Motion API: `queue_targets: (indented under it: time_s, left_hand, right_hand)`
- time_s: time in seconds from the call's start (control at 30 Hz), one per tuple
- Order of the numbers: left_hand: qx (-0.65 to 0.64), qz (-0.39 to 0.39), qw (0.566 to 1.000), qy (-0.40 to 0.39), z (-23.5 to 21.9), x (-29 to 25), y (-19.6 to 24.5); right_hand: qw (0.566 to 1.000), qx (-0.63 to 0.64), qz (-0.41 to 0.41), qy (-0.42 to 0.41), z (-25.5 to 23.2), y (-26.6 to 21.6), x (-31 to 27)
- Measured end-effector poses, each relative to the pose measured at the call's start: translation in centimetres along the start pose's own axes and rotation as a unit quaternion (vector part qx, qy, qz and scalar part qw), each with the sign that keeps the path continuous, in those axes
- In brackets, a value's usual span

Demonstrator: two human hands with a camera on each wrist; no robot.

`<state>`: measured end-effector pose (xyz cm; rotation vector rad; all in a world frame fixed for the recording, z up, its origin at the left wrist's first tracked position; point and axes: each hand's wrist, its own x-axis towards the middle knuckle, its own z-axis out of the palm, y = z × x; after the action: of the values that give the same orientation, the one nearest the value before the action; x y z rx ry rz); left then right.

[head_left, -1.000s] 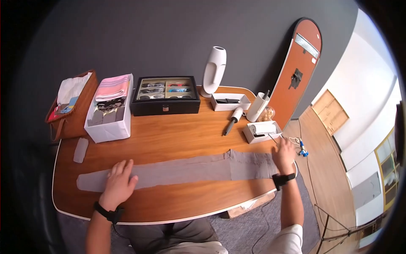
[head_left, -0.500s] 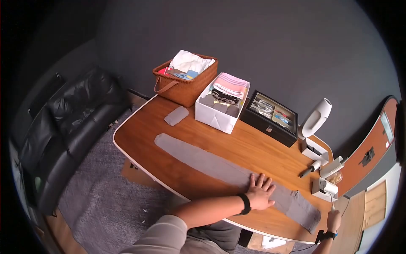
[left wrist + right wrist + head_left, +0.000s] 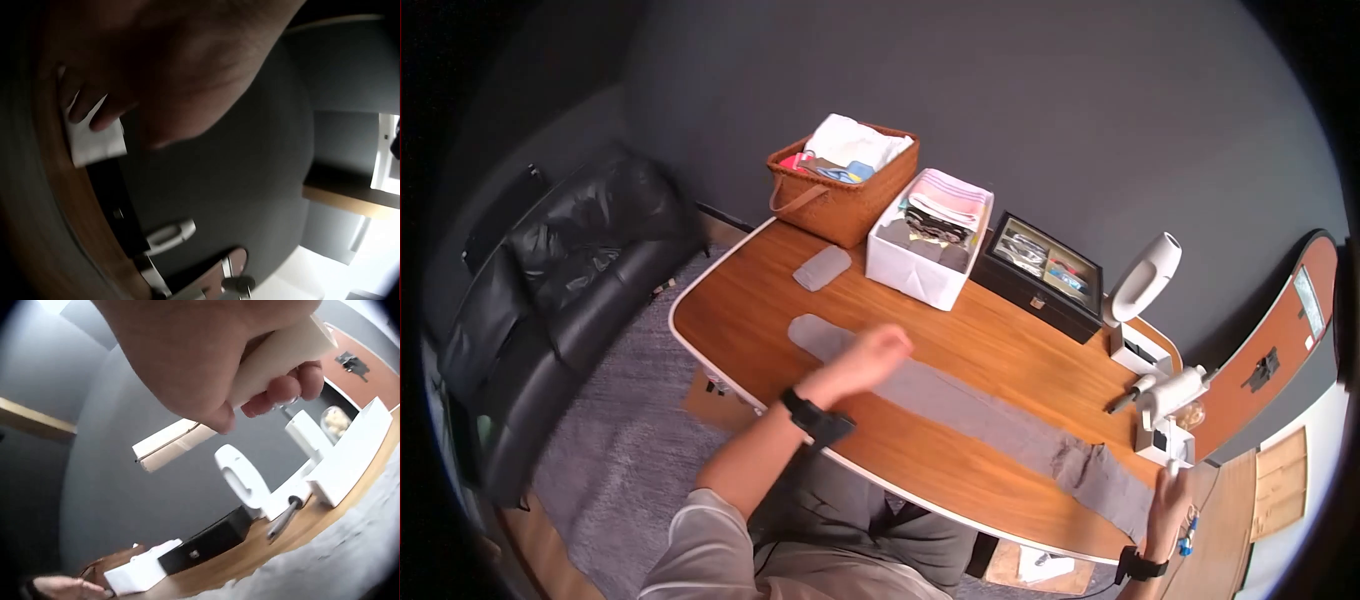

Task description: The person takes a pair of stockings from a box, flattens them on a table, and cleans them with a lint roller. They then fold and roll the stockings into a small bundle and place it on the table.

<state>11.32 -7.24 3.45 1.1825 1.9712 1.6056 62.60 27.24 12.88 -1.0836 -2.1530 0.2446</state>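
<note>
My right hand [image 3: 1170,500] grips the white handle of a lint roller [image 3: 281,359]. The roller's paper head, raised above a small white box [image 3: 1185,452], points away from the hand. A long strip of grey cloth [image 3: 970,405] lies flat across the table, with wrinkles and a raised fold toward its right end. My left hand [image 3: 868,362] hovers over the left part of this cloth, holding nothing. Its fingers are loosely bent in the left wrist view. A small folded grey cloth [image 3: 822,268] lies near the back left edge.
Along the back stand a woven basket [image 3: 850,212] of clothes, a white bin [image 3: 910,275] with folded textiles, a black glasses case [image 3: 1040,312] and a white looped device [image 3: 1145,280]. A mirror-shaped board [image 3: 1265,370] leans at the right. A black sofa [image 3: 590,270] is left of the table.
The view has swung left. My right hand has taken the lint roller and lifted it from its small box. My left hand has risen off the cloth and moved toward its left end.
</note>
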Motion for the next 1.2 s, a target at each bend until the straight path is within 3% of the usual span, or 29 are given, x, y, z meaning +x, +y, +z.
queue_targets:
  time_s: [0.03, 0.07, 0.13, 0.17, 0.27, 0.37, 0.5, 0.7, 0.77, 0.93, 1.2]
  left_hand:
    - [-0.023, -0.047, 0.992, 0.119, -3.1, -0.5, -1.1]
    - [-0.051, -0.085, 0.974, 0.202, -5.7, -0.9, -2.5]
    - [-0.163, -0.118, 0.961, 0.190, -9.4, -2.6, -1.2]
    - [-0.203, -0.129, 0.951, 0.193, -10.4, -3.1, -1.5]
    - [-0.304, -0.140, 0.930, 0.153, -11.5, -3.7, -3.9]
    - [-0.312, -0.146, 0.923, 0.173, -12.0, -3.0, -4.5]
    - [-0.313, -0.107, 0.934, 0.138, -12.7, -3.2, -3.7]
    - [-0.227, -0.118, 0.966, 0.043, -13.3, -3.4, -5.3]
    - [-0.182, -0.156, 0.971, 0.019, -13.3, -3.8, -2.3]
    - [-0.051, -0.116, 0.991, 0.040, -12.9, -4.1, -5.0]
    - [0.104, -0.121, 0.987, -0.013, -11.6, -4.1, -5.9]
  right_hand:
    - [0.997, -0.065, -0.037, -0.018, 1.0, -3.4, -0.2]
    - [0.996, -0.030, -0.089, -0.014, 4.1, -3.5, -0.4]
    - [0.987, -0.034, -0.147, -0.058, 9.7, -6.7, -0.8]
    - [0.980, -0.074, -0.152, -0.105, 11.8, -11.2, -1.4]
    - [0.952, -0.039, -0.236, -0.193, 17.7, -21.0, -2.8]
    - [0.923, -0.041, -0.284, -0.255, 22.2, -28.0, -4.1]
    - [0.901, -0.005, -0.317, -0.297, 25.7, -32.8, -4.3]
    - [0.889, -0.012, -0.345, -0.299, 28.4, -35.2, -3.9]
    - [0.886, -0.011, -0.356, -0.296, 29.5, -35.6, -4.1]
    - [0.886, -0.009, -0.360, -0.293, 30.7, -36.1, -4.4]
    - [0.901, 0.028, -0.354, -0.248, 28.0, -32.0, -3.6]
